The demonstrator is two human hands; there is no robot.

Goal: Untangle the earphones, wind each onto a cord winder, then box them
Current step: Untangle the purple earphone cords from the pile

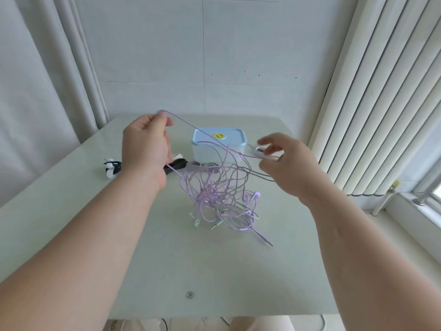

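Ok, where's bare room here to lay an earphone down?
Bare: the table from the tangle to its near edge, and left, in front of the winders. Crowded: tangle back to the box, cords strung up to the left hand and right hand.

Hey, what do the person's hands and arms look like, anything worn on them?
The left hand and right hand are bare, as are the left forearm and right forearm: no sleeves, gloves, watch, rings or bracelets show.

Box (219, 144) behind earphone tangle (219, 199); winders (112, 168) left.
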